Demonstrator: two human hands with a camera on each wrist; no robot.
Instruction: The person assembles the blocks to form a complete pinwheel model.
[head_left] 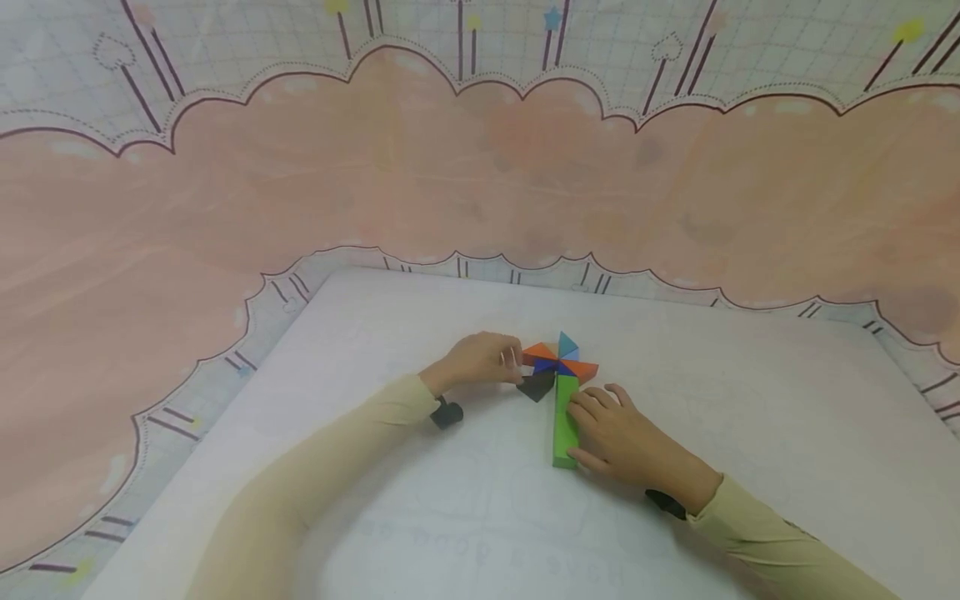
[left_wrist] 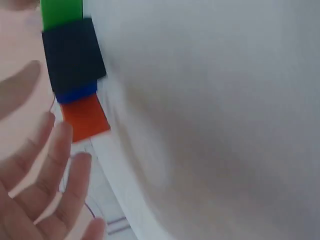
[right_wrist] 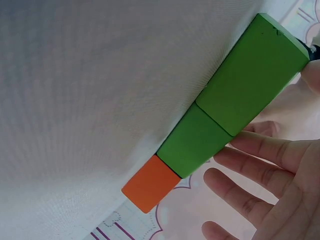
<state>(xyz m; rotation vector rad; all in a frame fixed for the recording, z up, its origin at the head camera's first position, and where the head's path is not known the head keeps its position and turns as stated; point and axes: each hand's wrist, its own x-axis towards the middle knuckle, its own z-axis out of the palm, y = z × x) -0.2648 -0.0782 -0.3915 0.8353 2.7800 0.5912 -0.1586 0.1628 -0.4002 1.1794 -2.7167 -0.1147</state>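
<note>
Several coloured blocks form a pinwheel shape on the white surface. Around its middle are orange blocks (head_left: 581, 370), light blue blocks (head_left: 567, 345), a dark blue block (head_left: 545, 366) and a black block (head_left: 536, 385). Two green blocks (right_wrist: 250, 75) lie end to end like a stem leading toward the person. My left hand (head_left: 482, 358) hovers at the pinwheel's left side, its fingers spread near the orange block (left_wrist: 85, 117) and holding nothing. Along the right side of the green blocks, my right hand (head_left: 626, 437) touches them with its thumb and extended fingertips.
The white tabletop (head_left: 420, 492) carries faint pencil-like marks near the front. Behind it hangs a patterned cloth (head_left: 465, 183) with peach cloud shapes, stripes and stars. Black wrist straps (head_left: 447, 413) show at both sleeves.
</note>
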